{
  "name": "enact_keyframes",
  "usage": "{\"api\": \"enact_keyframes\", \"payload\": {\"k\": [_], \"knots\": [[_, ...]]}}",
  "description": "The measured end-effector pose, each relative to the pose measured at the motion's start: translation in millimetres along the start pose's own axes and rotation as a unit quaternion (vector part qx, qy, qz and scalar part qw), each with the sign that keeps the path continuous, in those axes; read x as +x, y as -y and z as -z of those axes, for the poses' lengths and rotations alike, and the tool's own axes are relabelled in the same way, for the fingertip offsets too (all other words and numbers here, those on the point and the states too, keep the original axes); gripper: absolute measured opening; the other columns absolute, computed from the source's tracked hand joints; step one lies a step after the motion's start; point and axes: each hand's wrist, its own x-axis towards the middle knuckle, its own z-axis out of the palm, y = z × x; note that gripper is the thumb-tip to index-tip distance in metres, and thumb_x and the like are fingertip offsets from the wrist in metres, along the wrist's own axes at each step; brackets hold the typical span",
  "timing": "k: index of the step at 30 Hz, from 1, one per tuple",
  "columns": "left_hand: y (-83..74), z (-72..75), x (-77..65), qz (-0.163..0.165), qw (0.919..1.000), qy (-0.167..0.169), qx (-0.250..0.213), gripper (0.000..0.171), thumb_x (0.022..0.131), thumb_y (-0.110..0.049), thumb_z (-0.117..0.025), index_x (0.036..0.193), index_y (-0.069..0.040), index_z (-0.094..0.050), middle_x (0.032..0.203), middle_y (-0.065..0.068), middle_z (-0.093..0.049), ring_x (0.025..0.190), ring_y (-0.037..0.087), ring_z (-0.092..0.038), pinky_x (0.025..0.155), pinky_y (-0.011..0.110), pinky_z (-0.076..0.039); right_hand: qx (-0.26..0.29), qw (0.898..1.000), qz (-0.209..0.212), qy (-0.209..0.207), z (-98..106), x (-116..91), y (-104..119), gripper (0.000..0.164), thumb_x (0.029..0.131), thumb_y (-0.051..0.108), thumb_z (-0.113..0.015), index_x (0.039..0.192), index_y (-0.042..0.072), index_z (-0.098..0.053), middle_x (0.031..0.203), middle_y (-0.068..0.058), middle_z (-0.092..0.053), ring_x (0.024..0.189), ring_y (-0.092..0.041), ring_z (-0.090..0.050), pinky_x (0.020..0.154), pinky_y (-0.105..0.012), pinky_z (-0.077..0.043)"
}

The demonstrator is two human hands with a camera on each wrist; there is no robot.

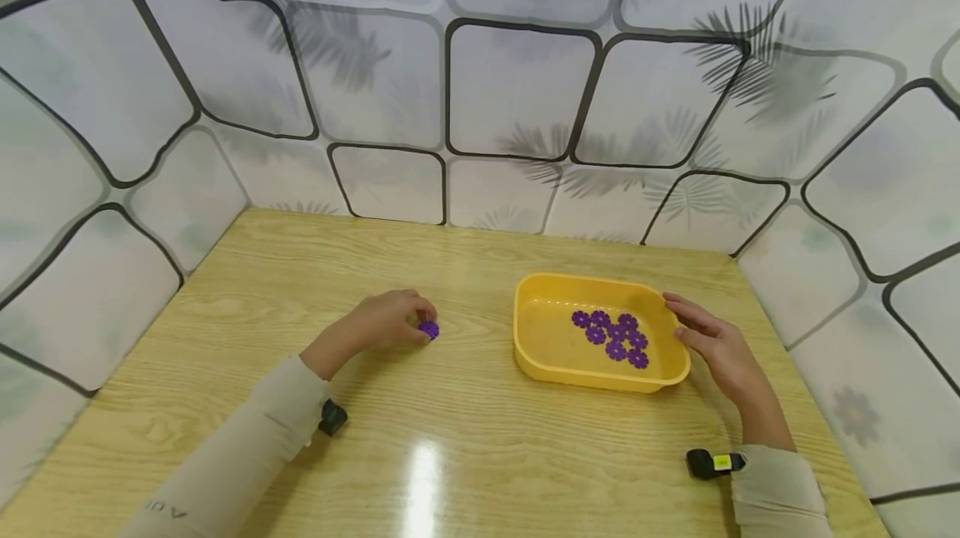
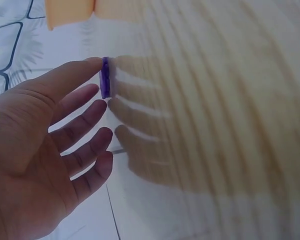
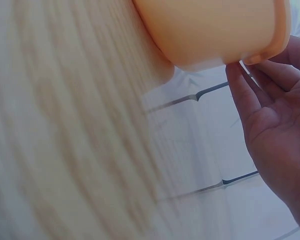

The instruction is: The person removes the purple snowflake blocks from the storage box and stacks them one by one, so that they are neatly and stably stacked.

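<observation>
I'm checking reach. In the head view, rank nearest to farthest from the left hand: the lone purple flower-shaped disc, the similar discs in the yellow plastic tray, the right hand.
1. Lone purple flower-shaped disc: pinched by the left hand.
2. Purple flower-shaped discs: further right, inside the yellow plastic tray.
3. Right hand: at the tray's right end.

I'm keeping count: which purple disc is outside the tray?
The disc at the fingers of the left hand; the other discs all lie inside the yellow tray.
</observation>
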Motion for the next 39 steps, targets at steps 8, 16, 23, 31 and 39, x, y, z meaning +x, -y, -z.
{"api": "enact_keyframes", "payload": {"k": [8, 16, 23, 31, 39], "knots": [[-25.5, 17.8, 14.3, -0.018, 0.9965, -0.01, -0.081, 0.044, 0.095, -0.034, -0.07, 0.135, -0.018, -0.063, 0.125, 0.003, -0.064, 0.095, 0.016, -0.06, 0.08, 0.037, -0.05, -0.009, 1.0, -0.008, -0.001, -0.3, -1.1, 1.7, 0.055, 0.105, 0.025, -0.055, 0.152, 0.001, -0.042, 0.162, 0.0, -0.036, 0.131, 0.013, -0.039, 0.095, -0.004, -0.039], [-81.7, 28.0, 47.9, -0.108, 0.9892, -0.011, -0.098, 0.044, 0.095, -0.035, -0.07, 0.135, -0.018, -0.063, 0.128, 0.005, -0.063, 0.1, 0.017, -0.059, 0.082, 0.035, -0.051, -0.015, 1.0, -0.011, -0.002, 0.2, -1.2, 0.6, 0.054, 0.105, 0.026, -0.055, 0.152, 0.002, -0.042, 0.163, -0.001, -0.036, 0.131, 0.012, -0.039, 0.095, -0.004, -0.04], [-123.5, 24.4, 83.3, -0.172, 0.9801, 0.007, -0.099, 0.043, 0.097, -0.034, -0.067, 0.134, -0.013, -0.063, 0.129, 0.008, -0.064, 0.105, 0.019, -0.061, 0.089, 0.035, -0.05, -0.019, 1.0, -0.009, -0.003, 0.7, -0.4, 0.6, 0.055, 0.105, 0.027, -0.056, 0.153, 0.004, -0.042, 0.162, 0.0, -0.037, 0.132, 0.011, -0.039, 0.095, -0.004, -0.039], [-149.6, 0.5, 117.0, -0.184, 0.9711, 0.039, -0.147, 0.04, 0.098, -0.022, -0.067, 0.135, -0.008, -0.061, 0.129, 0.011, -0.063, 0.111, 0.019, -0.06, 0.094, 0.027, -0.049, -0.012, 1.0, 0.0, -0.001, 1.6, 0.2, -1.2, 0.054, 0.105, 0.025, -0.056, 0.152, 0.002, -0.043, 0.161, 0.003, -0.038, 0.13, 0.014, -0.039, 0.095, -0.004, -0.04], [-166.1, -17.5, 136.3, -0.171, 0.975, 0.059, -0.128, 0.041, 0.099, -0.025, -0.067, 0.136, -0.01, -0.061, 0.131, 0.007, -0.063, 0.117, 0.017, -0.058, 0.096, 0.024, -0.047, -0.009, 1.0, -0.008, -0.003, 1.2, 0.3, -1.6, 0.054, 0.105, 0.026, -0.056, 0.152, 0.004, -0.043, 0.161, 0.005, -0.039, 0.131, 0.014, -0.038, 0.096, -0.004, -0.039]]}}
